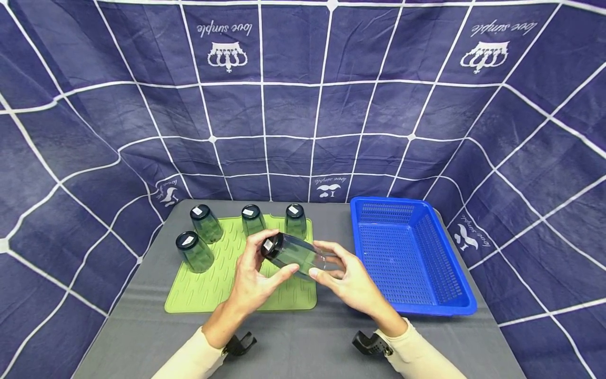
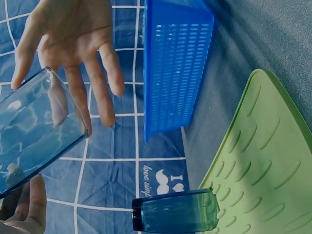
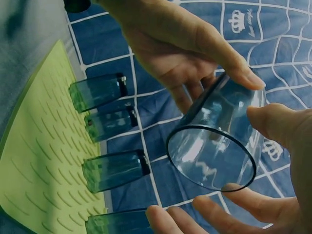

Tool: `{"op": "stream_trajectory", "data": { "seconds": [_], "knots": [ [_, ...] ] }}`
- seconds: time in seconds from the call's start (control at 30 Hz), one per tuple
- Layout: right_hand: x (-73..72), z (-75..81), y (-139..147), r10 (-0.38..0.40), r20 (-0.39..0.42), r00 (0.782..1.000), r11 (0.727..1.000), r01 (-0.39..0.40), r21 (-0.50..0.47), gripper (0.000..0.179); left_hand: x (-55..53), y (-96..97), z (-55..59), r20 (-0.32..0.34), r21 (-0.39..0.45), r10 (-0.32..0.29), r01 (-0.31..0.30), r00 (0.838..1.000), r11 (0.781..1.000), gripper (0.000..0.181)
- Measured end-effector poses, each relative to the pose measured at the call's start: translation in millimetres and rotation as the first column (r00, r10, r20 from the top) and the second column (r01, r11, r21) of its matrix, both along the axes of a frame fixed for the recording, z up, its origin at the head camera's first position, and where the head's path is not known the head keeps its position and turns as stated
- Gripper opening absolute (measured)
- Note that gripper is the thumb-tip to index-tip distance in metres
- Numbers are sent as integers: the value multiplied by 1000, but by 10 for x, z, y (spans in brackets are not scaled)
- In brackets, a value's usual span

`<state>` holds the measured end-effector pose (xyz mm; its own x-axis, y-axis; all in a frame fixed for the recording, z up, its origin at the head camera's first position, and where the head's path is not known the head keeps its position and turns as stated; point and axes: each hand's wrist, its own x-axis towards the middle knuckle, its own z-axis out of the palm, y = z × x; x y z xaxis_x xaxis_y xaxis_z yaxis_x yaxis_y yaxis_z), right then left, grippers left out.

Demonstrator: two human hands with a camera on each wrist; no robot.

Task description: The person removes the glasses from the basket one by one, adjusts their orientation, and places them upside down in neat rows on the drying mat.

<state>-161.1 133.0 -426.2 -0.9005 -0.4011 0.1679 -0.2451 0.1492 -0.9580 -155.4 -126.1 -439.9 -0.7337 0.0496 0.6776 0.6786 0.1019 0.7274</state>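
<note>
A clear, grey-blue tumbler glass is held tilted in the air over the mat, its dark base towards the left. My left hand grips it near the base, thumb along the near side. At the mouth end, my right hand holds the glass between thumb and index finger; the other fingers are spread in the right wrist view. The glass's open rim faces the right wrist camera. Several similar glasses, including one at the front left, stand upside down on a green drying mat.
To the right sits a blue plastic basket with slotted walls and nothing visible inside. Mat and basket rest on a grey tabletop. Dark blue checked cloth hangs behind and at both sides.
</note>
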Motion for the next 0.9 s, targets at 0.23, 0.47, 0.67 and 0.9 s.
{"op": "stream_trajectory", "data": {
  "seconds": [0.23,0.47,0.67,0.9],
  "knots": [
    [-14,-73,26,-40,-89,995,999,43,34,59,-34,-53,-37,-52,-40,49,-51,997,998,84],
    [-23,-89,85,-91,-161,983,988,110,108,54,-46,-118,-37,-69,-86,105,-111,992,990,82],
    [-43,-102,131,-109,-204,973,980,140,143,52,-60,-189,-54,-78,-123,157,-166,985,978,80],
    [-46,-107,181,-129,-221,967,969,170,181,52,-87,-257,-88,-116,-174,228,-245,967,954,80]
  ]
}}
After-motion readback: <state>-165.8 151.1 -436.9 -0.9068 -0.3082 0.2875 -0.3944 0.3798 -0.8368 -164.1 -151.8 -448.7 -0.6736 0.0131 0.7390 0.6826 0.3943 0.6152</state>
